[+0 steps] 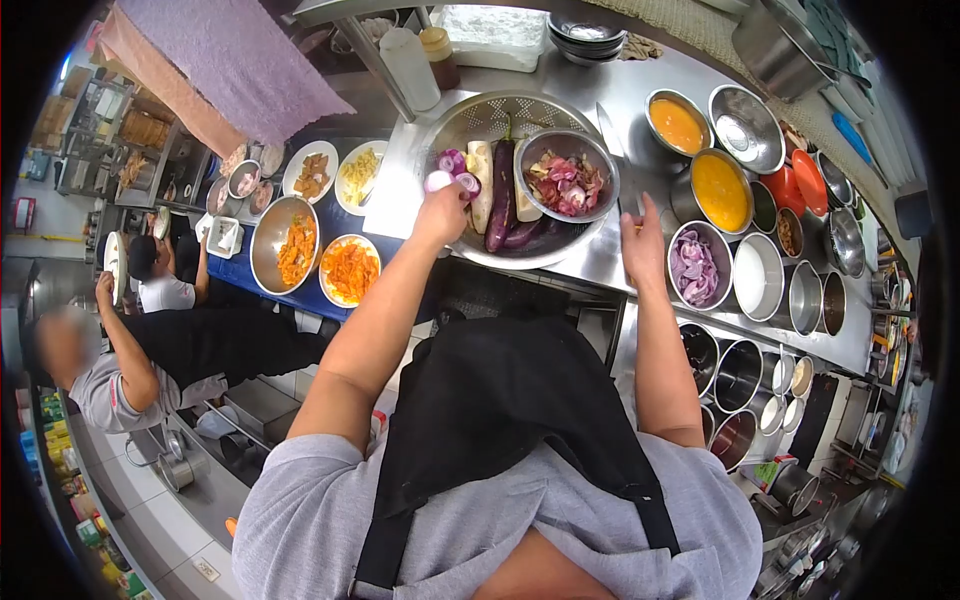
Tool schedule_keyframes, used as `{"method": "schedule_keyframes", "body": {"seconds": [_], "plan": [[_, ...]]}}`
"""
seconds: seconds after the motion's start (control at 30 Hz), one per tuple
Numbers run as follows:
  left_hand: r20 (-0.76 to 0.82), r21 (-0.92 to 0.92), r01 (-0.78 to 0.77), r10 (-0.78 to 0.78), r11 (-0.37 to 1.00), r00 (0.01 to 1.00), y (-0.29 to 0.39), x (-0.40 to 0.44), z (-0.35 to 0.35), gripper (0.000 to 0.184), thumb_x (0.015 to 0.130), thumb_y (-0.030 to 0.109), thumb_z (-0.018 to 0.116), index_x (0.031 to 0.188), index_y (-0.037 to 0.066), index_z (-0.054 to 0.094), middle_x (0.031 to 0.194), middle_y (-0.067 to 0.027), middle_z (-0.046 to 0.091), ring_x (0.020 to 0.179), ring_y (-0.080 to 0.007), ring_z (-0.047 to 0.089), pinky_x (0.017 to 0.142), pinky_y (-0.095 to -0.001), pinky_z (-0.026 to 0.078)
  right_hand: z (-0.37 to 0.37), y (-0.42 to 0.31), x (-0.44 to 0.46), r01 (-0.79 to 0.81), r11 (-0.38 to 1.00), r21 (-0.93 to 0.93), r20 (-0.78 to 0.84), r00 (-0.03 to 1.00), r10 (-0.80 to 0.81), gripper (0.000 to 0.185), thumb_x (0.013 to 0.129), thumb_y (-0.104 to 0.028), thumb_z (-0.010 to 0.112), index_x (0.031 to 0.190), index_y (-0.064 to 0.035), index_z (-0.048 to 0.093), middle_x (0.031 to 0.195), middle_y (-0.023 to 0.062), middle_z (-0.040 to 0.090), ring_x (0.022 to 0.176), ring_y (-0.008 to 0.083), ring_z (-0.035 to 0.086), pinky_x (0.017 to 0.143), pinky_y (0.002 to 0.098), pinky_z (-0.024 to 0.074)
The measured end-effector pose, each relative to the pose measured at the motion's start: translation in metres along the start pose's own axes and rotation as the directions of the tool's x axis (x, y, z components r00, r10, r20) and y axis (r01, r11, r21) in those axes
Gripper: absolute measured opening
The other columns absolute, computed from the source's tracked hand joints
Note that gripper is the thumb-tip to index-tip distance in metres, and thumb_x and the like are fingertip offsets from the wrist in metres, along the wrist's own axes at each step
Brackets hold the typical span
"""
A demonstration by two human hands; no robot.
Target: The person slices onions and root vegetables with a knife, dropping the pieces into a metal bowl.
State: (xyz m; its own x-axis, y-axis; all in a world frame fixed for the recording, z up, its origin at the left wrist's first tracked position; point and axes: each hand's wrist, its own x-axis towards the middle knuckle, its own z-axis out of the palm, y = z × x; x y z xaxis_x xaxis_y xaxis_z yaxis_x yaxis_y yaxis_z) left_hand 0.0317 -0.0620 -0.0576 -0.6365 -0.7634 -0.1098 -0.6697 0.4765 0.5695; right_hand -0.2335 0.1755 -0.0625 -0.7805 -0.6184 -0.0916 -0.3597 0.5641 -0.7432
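My left hand [443, 214] is at the left side of a large perforated steel colander [450, 128], its fingers closed on a cut red onion [438, 181]. More purple onion pieces lie against the fingers. In the colander are a long dark eggplant [501, 195], pale peeled lengths of vegetable [480, 180] and a steel bowl [611, 165] of reddish-pink chopped pieces [568, 184]. My right hand [643, 240] is over the counter edge, right of the colander, with fingers apart and nothing visible in it. Just beyond it lies a knife [607, 130], its handle end near the fingers.
Right of my hand stand a pot of sliced red onion [699, 264], pots of yellow liquid [721, 190] and other steel bowls. At left are bowls of chopped orange food [349, 270] and plates. Two people work at far left; one holds up a pale round dish [115, 268].
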Motion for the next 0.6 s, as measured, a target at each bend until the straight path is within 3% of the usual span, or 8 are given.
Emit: {"method": "schedule_keyframes", "body": {"seconds": [0.07,0.13,0.17,0.2,0.27,0.37,0.47,0.6], "plan": [[0.047,0.161,0.016,-0.024,0.987,0.999,-0.002,0.008,0.0,0.024,0.083,0.007,0.065,0.106,0.002,0.068,0.099,-0.0235,0.071,0.098,-0.0428,0.068,0.085,-0.0484,0.055,-0.007,-0.032,-0.007,0.015,0.997,0.072,-0.026,1.0,-0.013,0.061,0.098,-0.026,0.058,0.153,-0.0104,0.036,0.1,0.02,0.066,0.094,0.036,0.066,0.089,0.0458,0.05],[0.135,0.284,-0.024,-0.015,0.959,0.991,-0.001,0.013,0.001,0.023,0.082,0.007,0.065,0.105,0.004,0.07,0.1,-0.0235,0.071,0.096,-0.0413,0.069,0.084,-0.0487,0.056,-0.015,-0.063,-0.01,-0.129,0.961,0.245,0.293,0.955,0.053,0.054,0.098,-0.028,0.058,0.149,-0.0159,0.046,0.091,0.0196,0.067,0.091,0.0348,0.067,0.084,0.0452,0.0507],[0.138,0.286,-0.031,-0.009,0.958,0.99,0.0,0.014,0.002,0.023,0.082,0.007,0.065,0.105,0.004,0.07,0.1,-0.0235,0.071,0.096,-0.0413,0.069,0.084,-0.0487,0.056,0.007,-0.034,0.003,0.135,0.968,0.211,0.244,0.952,-0.186,0.042,0.096,-0.026,0.06,0.137,-0.0156,0.058,0.088,0.0186,0.069,0.087,0.0345,0.068,0.08,0.0438,0.0517],[0.197,0.359,-0.073,0.001,0.931,0.98,0.005,0.012,0.001,0.022,0.083,0.008,0.065,0.104,0.004,0.071,0.1,-0.0227,0.072,0.096,-0.0396,0.07,0.083,-0.0485,0.056,0.005,-0.04,0.007,0.131,0.968,0.214,0.239,0.954,-0.182,0.042,0.096,-0.026,0.06,0.137,-0.0156,0.058,0.088,0.0186,0.069,0.087,0.0345,0.068,0.08,0.0438,0.0517],[0.267,0.427,-0.125,0.006,0.895,0.964,0.011,0.011,0.007,0.021,0.084,0.009,0.064,0.103,0.004,0.072,0.1,-0.0219,0.073,0.096,-0.0379,0.071,0.083,-0.0483,0.057,-0.001,-0.048,0.008,0.252,0.963,-0.095,0.503,0.847,-0.172,0.035,0.093,-0.023,0.061,0.126,-0.01,0.062,0.09,0.0179,0.071,0.088,0.0346,0.068,0.079,0.0432,0.0518],[0.359,0.598,-0.172,-0.07,0.783,0.931,0.026,0.009,0.01,0.023,0.09,0.012,0.057,0.107,0.004,0.07,0.105,-0.0176,0.074,0.104,-0.0333,0.071,0.086,-0.046,0.055,-0.003,-0.047,0.002,0.175,0.984,-0.042,0.477,0.869,-0.134,0.031,0.088,-0.019,0.066,0.117,-0.0078,0.064,0.091,0.0184,0.071,0.088,0.0359,0.068,0.079,0.0443,0.0514],[0.115,0.556,-0.039,-0.031,0.83,0.993,0.008,0.012,0.04,0.032,0.089,0.012,0.055,0.12,0.003,0.057,0.112,-0.0222,0.069,0.108,-0.0364,0.068,0.088,-0.0476,0.056,0.004,-0.037,0.005,0.144,0.989,-0.013,0.406,0.905,-0.126,0.031,0.085,-0.019,0.07,0.113,-0.007,0.065,0.089,0.0177,0.071,0.087,0.036,0.068,0.079,0.0451,0.0512],[0.17,0.48,0.058,-0.158,0.875,0.973,0.015,0.021,0.042,0.034,0.092,0.011,0.049,0.125,0.004,0.046,0.112,-0.025,0.068,0.109,-0.0397,0.067,0.089,-0.0519,0.052,0.007,-0.037,0.009,0.187,0.978,-0.089,0.34,0.929,-0.147,0.03,0.083,-0.021,0.074,0.107,-0.0063,0.066,0.088,0.0178,0.071,0.086,0.0374,0.068,0.079,0.0465,0.0511]]}}
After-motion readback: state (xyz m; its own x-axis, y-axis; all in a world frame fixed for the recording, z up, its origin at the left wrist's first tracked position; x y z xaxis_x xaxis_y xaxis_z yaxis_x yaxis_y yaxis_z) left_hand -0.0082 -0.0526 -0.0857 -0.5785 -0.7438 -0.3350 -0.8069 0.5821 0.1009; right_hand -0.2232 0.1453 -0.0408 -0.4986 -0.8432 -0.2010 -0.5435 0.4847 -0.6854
